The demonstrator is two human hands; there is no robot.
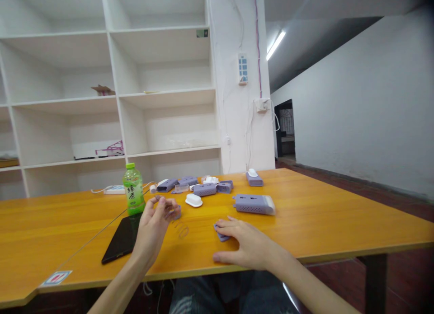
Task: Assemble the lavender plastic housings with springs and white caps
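My left hand [156, 219] is raised beside the green bottle, its fingers curled together. Whatever they hold, if anything, is too small to make out. Just behind those fingertips shows a small purple piece [178, 212], partly hidden. On the table right of this hand lie thin, curly loops [183, 230] of wire or strand. My right hand [246, 241] rests low near the front edge, with its thumb apart and fingers stretched over a flat purple plastic piece [222, 233]. Farther out sits a white oval cap [194, 200]. A long perforated purple case [252, 204] with a translucent end lies beyond my right hand.
A black tablet-like device [122, 238] lies near the green-capped bottle [133, 189]. Several purple cases [204, 189] and white parts are grouped at the back. Another purple case [254, 180] carries a white cap. White shelving [166, 97] stands behind the table [325, 214].
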